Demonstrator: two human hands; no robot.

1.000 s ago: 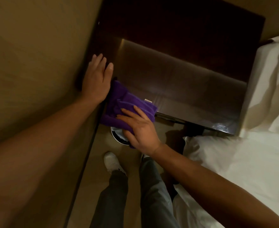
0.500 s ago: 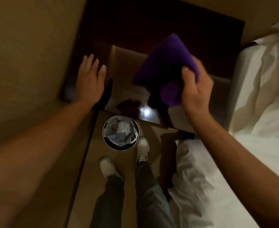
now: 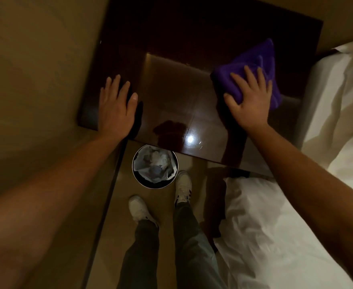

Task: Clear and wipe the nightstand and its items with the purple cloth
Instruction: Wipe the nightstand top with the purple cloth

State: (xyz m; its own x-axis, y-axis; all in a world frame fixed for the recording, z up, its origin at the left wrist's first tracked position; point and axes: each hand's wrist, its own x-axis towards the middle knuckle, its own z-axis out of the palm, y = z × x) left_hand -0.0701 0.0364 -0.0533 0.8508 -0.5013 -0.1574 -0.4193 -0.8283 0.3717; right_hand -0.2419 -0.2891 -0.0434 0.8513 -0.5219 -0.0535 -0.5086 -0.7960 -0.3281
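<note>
The dark glossy nightstand (image 3: 179,97) fills the upper middle of the head view, its top bare apart from my hands and the cloth. The purple cloth (image 3: 254,65) lies bunched at the nightstand's right side, close to the bed. My right hand (image 3: 248,99) presses flat on the cloth with fingers spread. My left hand (image 3: 117,105) rests flat on the nightstand's left edge, beside the wall, holding nothing.
A round waste bin (image 3: 155,166) with crumpled paper stands on the floor just in front of the nightstand. My feet in white shoes (image 3: 183,187) are behind it. A white bed (image 3: 286,236) lies to the right, a tan wall (image 3: 36,69) to the left.
My right hand carried the cloth from the nightstand's front left corner, up through the air, and down onto the right side of the top. My left hand stayed in place.
</note>
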